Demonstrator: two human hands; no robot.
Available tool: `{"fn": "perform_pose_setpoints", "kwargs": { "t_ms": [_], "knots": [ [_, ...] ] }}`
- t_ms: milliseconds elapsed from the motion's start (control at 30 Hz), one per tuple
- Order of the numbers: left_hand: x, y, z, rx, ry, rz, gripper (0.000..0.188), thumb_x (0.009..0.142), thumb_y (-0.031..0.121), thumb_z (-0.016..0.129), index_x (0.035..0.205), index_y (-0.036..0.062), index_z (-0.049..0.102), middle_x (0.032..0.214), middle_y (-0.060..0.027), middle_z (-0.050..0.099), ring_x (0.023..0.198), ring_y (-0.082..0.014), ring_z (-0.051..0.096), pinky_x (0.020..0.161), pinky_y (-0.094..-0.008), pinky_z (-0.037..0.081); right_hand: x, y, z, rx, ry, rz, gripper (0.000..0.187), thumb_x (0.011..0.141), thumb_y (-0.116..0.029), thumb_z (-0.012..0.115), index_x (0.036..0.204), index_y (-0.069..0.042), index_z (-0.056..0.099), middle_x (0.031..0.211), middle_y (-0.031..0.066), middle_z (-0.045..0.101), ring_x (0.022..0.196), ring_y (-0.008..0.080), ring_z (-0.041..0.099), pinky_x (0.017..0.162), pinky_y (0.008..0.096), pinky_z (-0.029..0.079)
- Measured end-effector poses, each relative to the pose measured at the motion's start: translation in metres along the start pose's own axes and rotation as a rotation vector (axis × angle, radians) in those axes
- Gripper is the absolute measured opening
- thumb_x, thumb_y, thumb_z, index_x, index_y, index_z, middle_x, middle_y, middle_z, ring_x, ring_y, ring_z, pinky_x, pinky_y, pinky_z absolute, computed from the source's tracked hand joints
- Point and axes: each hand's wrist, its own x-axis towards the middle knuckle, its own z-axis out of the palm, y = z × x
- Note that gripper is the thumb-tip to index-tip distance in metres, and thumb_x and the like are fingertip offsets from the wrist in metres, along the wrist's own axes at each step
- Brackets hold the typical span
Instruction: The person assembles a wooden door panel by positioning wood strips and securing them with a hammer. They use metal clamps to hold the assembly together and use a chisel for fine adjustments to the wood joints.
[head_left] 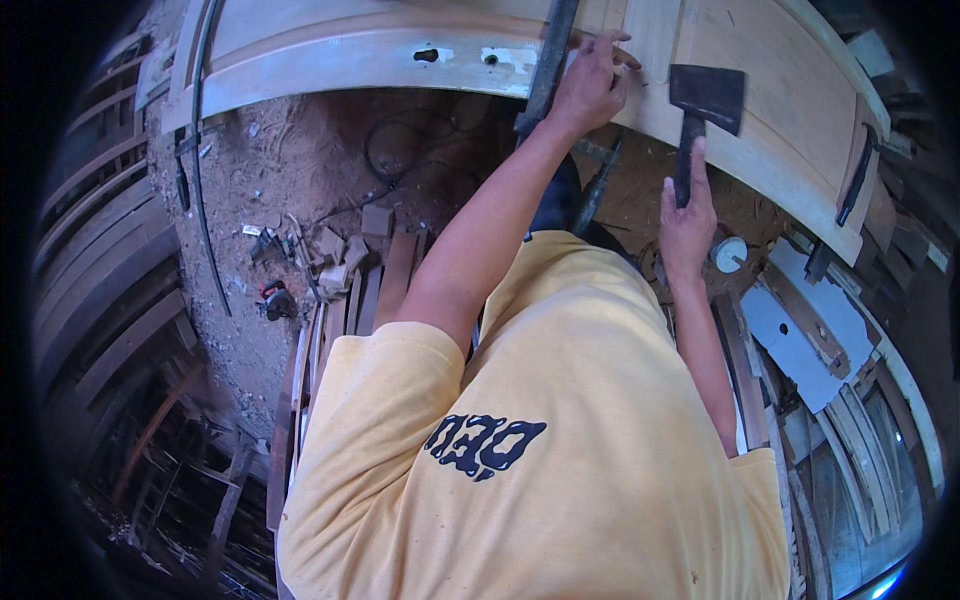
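A pale wooden panelled door (pixel 380 68) lies across the far side, with lock cut-outs near its front rail. My left hand (pixel 590 88) is over the door's near edge, just right of a dark metal bar clamp (pixel 549 70). Its fingers are bent together toward the right; whatever they pinch is too small to make out. My right hand (pixel 688 235) is wrapped round the handle of a hatchet (pixel 708 95), index finger stretched along it. The hatchet's broad dark head is above the door's near edge, to the right of my left hand.
Another clamp (pixel 858 175) grips the door's right end, and a long dark bar (pixel 197 180) crosses its left end. Wood offcuts (pixel 340 255) and a cable (pixel 375 150) lie on the dirt floor. A white tin (pixel 729 252) stands right; stacked boards (pixel 110 290) line the left.
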Motion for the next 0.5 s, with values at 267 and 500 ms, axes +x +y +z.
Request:
{"fn": "perform_pose_setpoints", "kwargs": {
  "t_ms": [267, 500],
  "knots": [
    [-0.002, -0.004, 0.000, -0.034, -0.082, -0.015, 0.054, 0.085, -0.004, 0.059, 0.135, 0.0028, 0.042, 0.112, -0.0065, 0.078, 0.115, -0.0346, 0.066, 0.101, -0.0451, 0.050, 0.003, 0.004, -0.021, -0.043, -0.296, 0.267, 0.083, 0.099, -0.006, 0.069, 0.166, -0.038, 0.034, 0.131, 0.0202, 0.071, 0.072, 0.0287, 0.064, 0.073, 0.0425, 0.055],
    [0.000, 0.000, -0.001, -0.008, -0.194, -0.087, 0.053, 0.084, -0.002, 0.062, 0.134, 0.0044, 0.045, 0.113, -0.0034, 0.078, 0.109, -0.0295, 0.069, 0.097, -0.0425, 0.052, -0.005, 0.001, -0.031, 0.030, -0.179, 0.363, 0.082, 0.098, -0.005, 0.070, 0.167, -0.033, 0.035, 0.149, 0.0187, 0.063, 0.065, 0.0208, 0.053, 0.065, 0.0357, 0.053]
  ]
}}
